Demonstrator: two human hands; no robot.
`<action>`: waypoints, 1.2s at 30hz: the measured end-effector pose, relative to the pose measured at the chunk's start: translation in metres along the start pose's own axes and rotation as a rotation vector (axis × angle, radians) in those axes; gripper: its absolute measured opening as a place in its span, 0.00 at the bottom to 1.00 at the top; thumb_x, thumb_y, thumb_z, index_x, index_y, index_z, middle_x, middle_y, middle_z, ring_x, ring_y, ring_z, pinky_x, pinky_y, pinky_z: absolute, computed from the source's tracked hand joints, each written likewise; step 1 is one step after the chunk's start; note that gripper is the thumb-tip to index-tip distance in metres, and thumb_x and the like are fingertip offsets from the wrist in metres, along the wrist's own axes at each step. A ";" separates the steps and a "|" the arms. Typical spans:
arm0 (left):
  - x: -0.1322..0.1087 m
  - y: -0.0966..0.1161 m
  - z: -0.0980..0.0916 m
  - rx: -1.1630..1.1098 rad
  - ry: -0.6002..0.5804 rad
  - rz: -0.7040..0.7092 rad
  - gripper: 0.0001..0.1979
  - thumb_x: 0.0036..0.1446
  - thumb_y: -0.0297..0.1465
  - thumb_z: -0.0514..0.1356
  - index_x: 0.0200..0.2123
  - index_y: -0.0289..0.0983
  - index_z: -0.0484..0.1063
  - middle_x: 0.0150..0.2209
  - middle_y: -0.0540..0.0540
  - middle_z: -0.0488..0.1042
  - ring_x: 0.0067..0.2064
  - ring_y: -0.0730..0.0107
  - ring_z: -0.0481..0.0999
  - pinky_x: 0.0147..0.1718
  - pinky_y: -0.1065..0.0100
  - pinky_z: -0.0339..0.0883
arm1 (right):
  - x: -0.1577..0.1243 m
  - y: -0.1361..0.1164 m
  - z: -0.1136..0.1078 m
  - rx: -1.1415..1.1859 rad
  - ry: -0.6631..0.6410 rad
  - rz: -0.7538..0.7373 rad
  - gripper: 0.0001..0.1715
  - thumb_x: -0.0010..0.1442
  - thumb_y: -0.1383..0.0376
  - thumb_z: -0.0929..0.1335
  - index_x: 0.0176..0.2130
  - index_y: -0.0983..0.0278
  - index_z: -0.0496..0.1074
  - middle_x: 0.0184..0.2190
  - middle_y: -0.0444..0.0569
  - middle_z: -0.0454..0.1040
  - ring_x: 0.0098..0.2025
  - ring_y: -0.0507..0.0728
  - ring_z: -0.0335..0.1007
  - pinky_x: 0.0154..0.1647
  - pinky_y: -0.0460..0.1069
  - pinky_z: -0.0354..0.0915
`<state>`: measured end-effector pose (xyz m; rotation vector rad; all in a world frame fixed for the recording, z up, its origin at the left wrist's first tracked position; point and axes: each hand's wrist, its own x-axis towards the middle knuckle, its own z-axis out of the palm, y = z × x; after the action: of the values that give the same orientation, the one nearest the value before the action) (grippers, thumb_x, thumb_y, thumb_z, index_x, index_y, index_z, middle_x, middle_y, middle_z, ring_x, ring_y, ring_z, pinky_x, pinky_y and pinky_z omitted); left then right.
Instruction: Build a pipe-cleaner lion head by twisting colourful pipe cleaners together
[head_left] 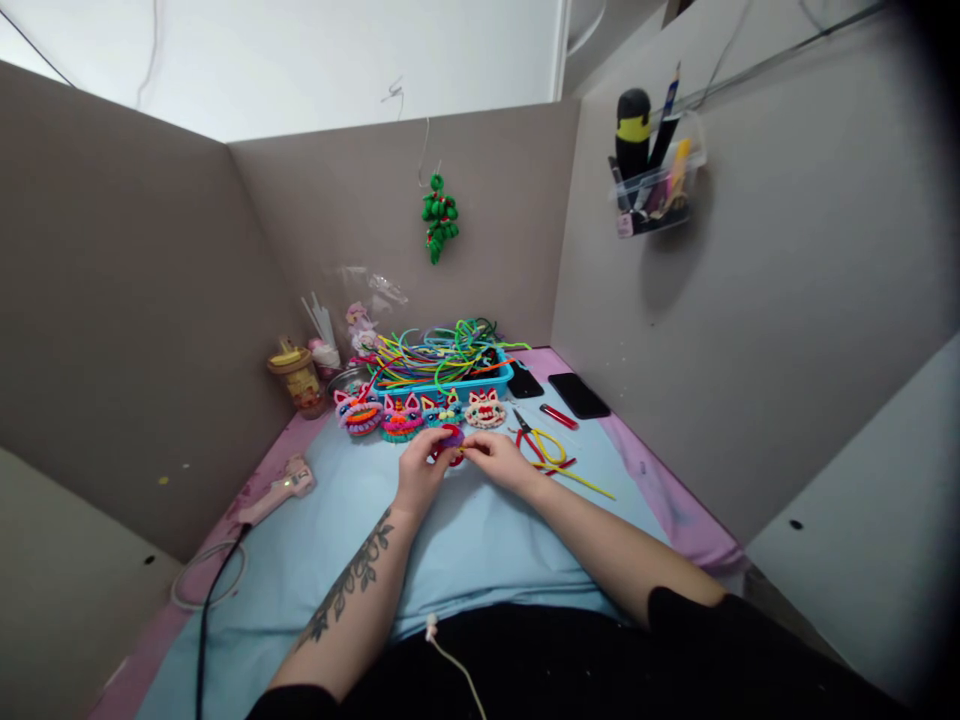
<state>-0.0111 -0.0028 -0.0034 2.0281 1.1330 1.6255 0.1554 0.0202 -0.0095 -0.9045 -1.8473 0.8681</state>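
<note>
My left hand (pixel 421 468) is closed around a small red and purple pipe-cleaner piece (pixel 452 436), in the middle of the blue cloth. My right hand (pixel 496 460) pinches a short yellow bit at that piece's right side; it looks like pipe cleaner, though the fingers partly cover it. Just behind my hands stand several fuzzy animal heads, among them a pink and orange one (pixel 358 411), a magenta one (pixel 403 418), a teal one (pixel 444 409) and a white and red one (pixel 486 410).
Behind the heads, a blue basket (pixel 480 388) holds many coloured pipe cleaners (pixel 435 355). Yellow-handled scissors (pixel 553 448), a yellow pipe cleaner (pixel 589 486) and a red cutter (pixel 559 417) lie right. A phone (pixel 579 396) rests beyond. Left are a glue gun (pixel 281 488) and a cup (pixel 298 380).
</note>
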 end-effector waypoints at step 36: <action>-0.003 0.003 0.003 0.124 -0.044 0.222 0.12 0.54 0.26 0.57 0.42 0.39 0.69 0.40 0.44 0.75 0.42 0.67 0.74 0.37 0.67 0.71 | -0.002 -0.012 -0.005 0.232 0.027 0.195 0.09 0.44 0.62 0.71 0.26 0.67 0.73 0.23 0.44 0.72 0.27 0.51 0.64 0.30 0.46 0.60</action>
<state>-0.0075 -0.0065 -0.0042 2.3291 1.0490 1.6378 0.1576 0.0137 0.0013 -0.9536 -1.6133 1.1579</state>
